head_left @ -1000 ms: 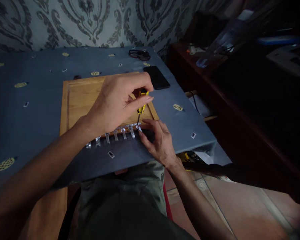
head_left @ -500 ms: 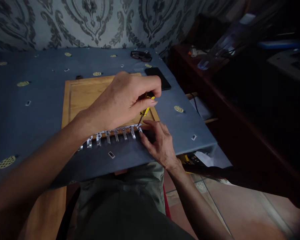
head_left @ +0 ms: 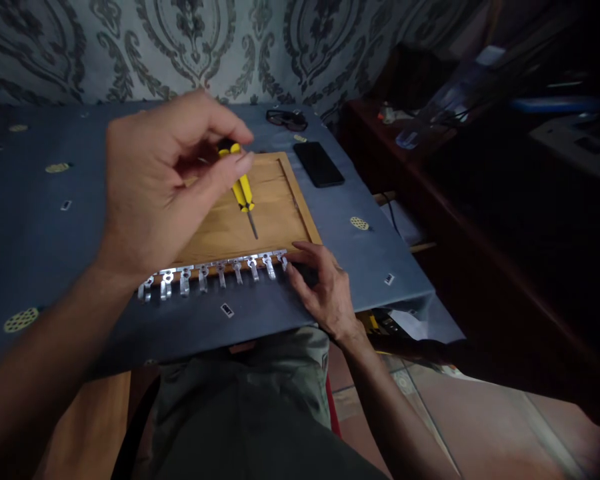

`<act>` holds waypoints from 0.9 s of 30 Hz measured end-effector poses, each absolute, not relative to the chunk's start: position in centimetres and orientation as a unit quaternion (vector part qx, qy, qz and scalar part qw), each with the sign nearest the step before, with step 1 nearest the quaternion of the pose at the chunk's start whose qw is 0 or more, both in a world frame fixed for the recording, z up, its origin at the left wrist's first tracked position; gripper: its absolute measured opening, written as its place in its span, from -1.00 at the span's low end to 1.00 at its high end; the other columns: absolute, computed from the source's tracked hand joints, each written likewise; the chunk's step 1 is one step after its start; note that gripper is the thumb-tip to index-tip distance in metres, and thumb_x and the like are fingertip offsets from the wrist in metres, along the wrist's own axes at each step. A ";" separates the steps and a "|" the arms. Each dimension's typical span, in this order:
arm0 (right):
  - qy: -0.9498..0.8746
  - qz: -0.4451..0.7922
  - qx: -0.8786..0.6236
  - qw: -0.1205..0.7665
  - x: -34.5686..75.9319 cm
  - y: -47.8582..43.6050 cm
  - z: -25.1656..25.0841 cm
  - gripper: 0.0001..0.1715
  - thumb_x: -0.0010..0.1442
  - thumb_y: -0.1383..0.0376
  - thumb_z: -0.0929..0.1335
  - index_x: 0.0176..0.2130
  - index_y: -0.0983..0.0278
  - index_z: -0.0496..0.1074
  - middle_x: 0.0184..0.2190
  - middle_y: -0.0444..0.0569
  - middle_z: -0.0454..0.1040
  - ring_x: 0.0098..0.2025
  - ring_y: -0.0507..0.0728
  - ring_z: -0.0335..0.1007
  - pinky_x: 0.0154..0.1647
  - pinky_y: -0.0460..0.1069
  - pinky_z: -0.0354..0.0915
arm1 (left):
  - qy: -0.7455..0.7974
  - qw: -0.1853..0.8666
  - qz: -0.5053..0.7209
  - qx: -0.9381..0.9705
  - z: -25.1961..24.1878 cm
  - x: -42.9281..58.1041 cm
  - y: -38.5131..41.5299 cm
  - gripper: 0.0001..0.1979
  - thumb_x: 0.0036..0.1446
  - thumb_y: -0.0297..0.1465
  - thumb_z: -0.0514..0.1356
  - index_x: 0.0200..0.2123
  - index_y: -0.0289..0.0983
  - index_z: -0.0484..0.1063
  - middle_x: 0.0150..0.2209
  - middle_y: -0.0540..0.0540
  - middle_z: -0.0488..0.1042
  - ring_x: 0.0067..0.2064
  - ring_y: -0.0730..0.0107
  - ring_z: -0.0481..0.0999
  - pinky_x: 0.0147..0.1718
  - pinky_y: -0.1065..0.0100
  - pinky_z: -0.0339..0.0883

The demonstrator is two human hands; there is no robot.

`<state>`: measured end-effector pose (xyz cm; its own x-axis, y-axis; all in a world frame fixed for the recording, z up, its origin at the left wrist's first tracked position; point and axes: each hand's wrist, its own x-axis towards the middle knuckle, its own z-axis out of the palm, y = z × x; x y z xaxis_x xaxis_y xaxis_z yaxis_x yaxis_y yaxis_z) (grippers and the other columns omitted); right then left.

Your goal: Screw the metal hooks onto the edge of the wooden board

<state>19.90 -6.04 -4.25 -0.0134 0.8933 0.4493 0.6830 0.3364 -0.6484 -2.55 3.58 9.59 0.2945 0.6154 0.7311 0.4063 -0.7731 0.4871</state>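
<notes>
My left hand (head_left: 165,180) is closed around the yellow-and-black handle of a screwdriver (head_left: 243,190). Its thin shaft points down, and the tip hangs above the wooden board, apart from the metal. Along the near edge of the wooden board (head_left: 270,220) runs a shiny metal strip with several hooks (head_left: 221,273) that stick out toward me. At the strip's right end, my right hand (head_left: 325,287) pinches the last hook between thumb and index finger. My left hand and wrist hide the board's left side.
A blue patterned tablecloth (head_left: 375,267) covers the table. Beyond the board lie a black phone (head_left: 319,165) and dark glasses (head_left: 287,120). To the right stands dark furniture (head_left: 460,220) with a clear plastic bottle (head_left: 430,110) on it. A patterned curtain (head_left: 190,47) hangs behind.
My left hand has lifted the screwdriver away from the strip's right end and moved left and up toward me. The right hand stays at the strip's end.
</notes>
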 end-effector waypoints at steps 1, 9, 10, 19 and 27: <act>-0.698 0.132 -0.562 0.423 19.9 -6.1 -4.2 -0.63 0.39 0.20 0.39 0.16 0.16 0.41 -0.13 0.00 0.73 -0.01 0.24 0.67 0.10 0.21 0.54 | 0.322 0.105 0.507 0.792 9.2 -3.0 3.6 -0.90 0.23 -0.50 0.41 -0.20 -0.21 0.62 -0.38 0.11 0.57 -0.35 0.58 0.51 -0.39 0.41 0.33; -0.670 0.165 -0.578 0.437 20.0 -6.1 -4.0 -0.62 0.43 0.16 0.36 0.18 0.16 0.37 -0.15 -0.04 0.74 0.01 0.21 0.70 0.18 0.22 0.53 | 0.386 0.122 0.541 0.737 7.5 -5.6 4.1 -0.94 0.19 -0.44 0.42 -0.26 -0.16 0.67 -0.38 0.12 0.64 -0.34 0.54 0.56 -0.35 0.39 0.40; -0.667 0.168 -0.578 0.440 20.0 -6.1 -3.9 -0.62 0.43 0.16 0.36 0.18 0.16 0.37 -0.15 -0.04 0.74 0.01 0.21 0.70 0.19 0.21 0.53 | 0.395 0.134 0.542 0.730 7.1 -6.0 4.5 -0.95 0.18 -0.42 0.42 -0.27 -0.16 0.67 -0.39 0.10 0.64 -0.35 0.52 0.56 -0.35 0.38 0.41; -0.628 0.178 -0.585 0.481 20.2 -6.1 -3.9 -0.64 0.39 0.13 0.39 0.12 0.15 0.42 -0.15 -0.01 0.75 -0.01 0.24 0.71 0.12 0.20 0.56 | 0.501 0.256 0.524 0.639 1.2 -12.0 9.7 -0.68 -0.13 -0.09 0.49 -0.41 -0.13 0.53 -0.47 0.16 0.58 -0.39 0.40 0.54 -0.35 0.23 0.54; -0.486 0.220 -0.622 0.573 20.4 -5.6 -4.3 -0.62 0.35 0.04 0.41 0.04 0.19 0.41 -0.32 0.01 0.72 -0.12 0.25 0.72 0.09 0.22 0.55 | 0.551 0.301 0.405 0.664 -0.7 -14.9 8.5 -0.81 -0.04 -0.23 0.38 -0.36 -0.18 0.59 -0.34 -0.03 0.64 -0.25 0.25 0.59 -0.18 0.24 0.51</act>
